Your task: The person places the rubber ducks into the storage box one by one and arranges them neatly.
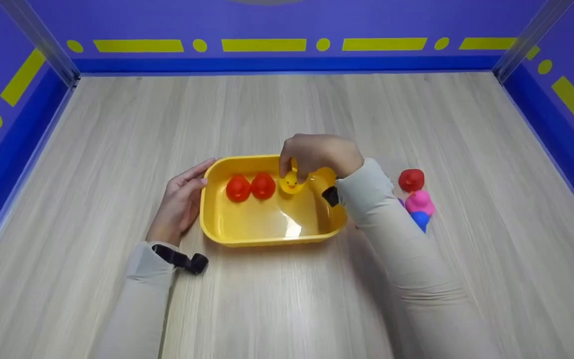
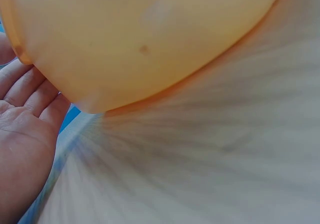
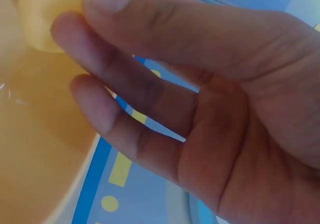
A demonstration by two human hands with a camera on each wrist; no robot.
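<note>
A yellow plastic tub (image 1: 257, 243) sits on the table, with two red rubber ducks (image 1: 238, 188) side by side in its left half. My left hand (image 1: 180, 202) holds the tub's left end, thumb at the rim and fingers along the outer wall. In the left wrist view the tub's outer side (image 2: 145, 49) fills the top. Reaching over the far rim, my right hand (image 1: 319, 154) pinches a yellow rubber duck (image 1: 291, 183) inside the tub, to the right of the red pair. The right wrist view shows thumb and fingertips on that duck (image 3: 40, 19).
Right of the tub, past my right forearm, a red duck (image 1: 411, 180), a pink duck (image 1: 420, 203) and a blue one (image 1: 420, 220) cluster on the wooden table (image 1: 277, 109). A bit of purple shows beside them, partly behind the sleeve. Blue-purple walls (image 1: 287, 22) enclose the table.
</note>
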